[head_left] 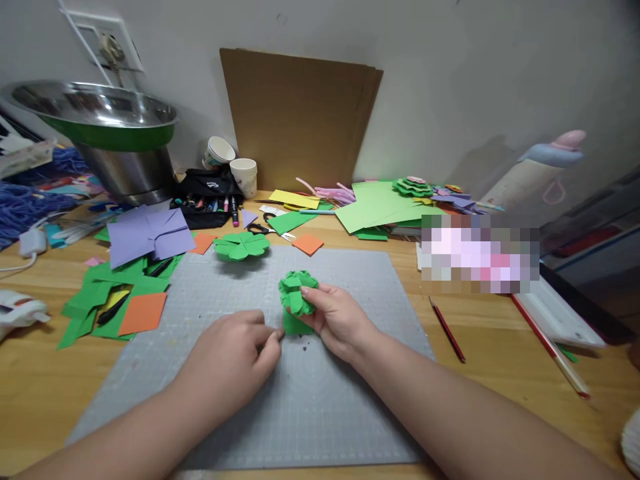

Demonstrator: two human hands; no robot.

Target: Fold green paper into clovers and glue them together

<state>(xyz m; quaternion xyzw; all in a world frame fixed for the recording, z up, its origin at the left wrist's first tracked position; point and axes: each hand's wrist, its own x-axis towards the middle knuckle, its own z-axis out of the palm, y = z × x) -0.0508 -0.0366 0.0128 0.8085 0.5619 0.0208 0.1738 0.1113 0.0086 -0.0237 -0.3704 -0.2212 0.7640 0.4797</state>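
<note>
My right hand (343, 320) pinches a small folded green paper flower (299, 291) above the grey cutting mat (240, 413). The thumb presses on its layered front. Below the flower, a flat green piece of paper (296, 325) shows; whether it is joined to the flower cannot be made out. My left hand (237, 350) is closed, its fingers curled and its fingertips at the left edge of that green piece. Anything inside them is hidden. Behind my hands lies a larger green paper flower (243, 246) with rounded petals, near an orange paper square (308, 244).
Purple paper (150, 233) and green scraps (87, 303) lie left, near a white glue gun (20, 312). Scissors (265, 227), a black pencil case (207, 200) and light green sheets (375, 207) are behind. A red pencil (447, 330) lies right. A steel bowl (125, 107) stands back left.
</note>
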